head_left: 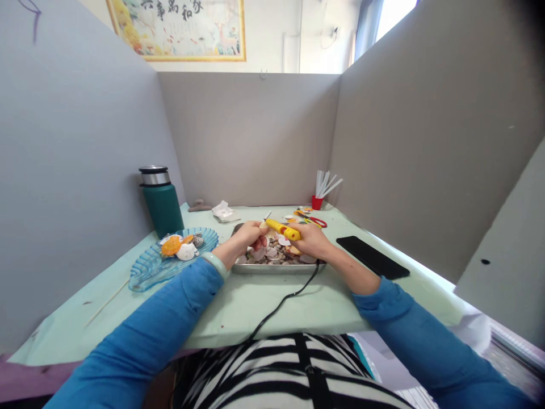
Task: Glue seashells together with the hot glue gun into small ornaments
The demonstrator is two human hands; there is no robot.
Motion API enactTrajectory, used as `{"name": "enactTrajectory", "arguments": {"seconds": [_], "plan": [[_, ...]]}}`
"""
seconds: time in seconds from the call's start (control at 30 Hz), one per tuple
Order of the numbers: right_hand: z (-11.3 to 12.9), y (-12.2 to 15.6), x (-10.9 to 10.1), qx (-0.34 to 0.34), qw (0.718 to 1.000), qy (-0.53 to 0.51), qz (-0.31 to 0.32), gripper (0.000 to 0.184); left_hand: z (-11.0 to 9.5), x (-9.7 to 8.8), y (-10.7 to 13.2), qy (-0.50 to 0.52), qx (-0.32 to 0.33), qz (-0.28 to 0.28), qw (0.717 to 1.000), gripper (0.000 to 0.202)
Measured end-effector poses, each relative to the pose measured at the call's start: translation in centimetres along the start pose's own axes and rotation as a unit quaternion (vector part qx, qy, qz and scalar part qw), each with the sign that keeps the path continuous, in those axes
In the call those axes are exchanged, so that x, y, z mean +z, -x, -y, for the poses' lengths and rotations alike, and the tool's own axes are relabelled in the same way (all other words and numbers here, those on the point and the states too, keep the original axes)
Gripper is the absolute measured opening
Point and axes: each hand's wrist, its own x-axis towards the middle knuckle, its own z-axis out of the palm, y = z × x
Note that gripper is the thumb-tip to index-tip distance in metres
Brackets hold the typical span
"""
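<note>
My right hand point(313, 240) is closed around a yellow glue gun point(283, 230) whose tip points left toward my left hand; its black cord point(281, 304) trails back over the table edge. My left hand point(247, 236) is closed on a small pale shell point(263, 225) held at the gun's tip. Both hands hover over a metal tray point(276, 267) filled with several seashells.
A blue glass dish point(149, 272) with orange and white shells lies at left, a green thermos point(162, 201) behind it. A black phone point(372, 257) lies at right. Red scissors point(317, 220), a red cup of white sticks point(317, 200) and crumpled tissue point(225, 212) sit at the back. Grey partitions enclose the table.
</note>
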Motion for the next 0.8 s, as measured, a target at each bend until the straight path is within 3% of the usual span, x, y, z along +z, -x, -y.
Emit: {"name": "enactTrajectory", "arguments": {"seconds": [0.8], "plan": [[-0.07, 0.02, 0.04, -0.002, 1.000, 0.011, -0.003, 0.016, -0.35, 0.11, 0.17, 0.008, -0.009, -0.017, 1.000, 0.019]]}}
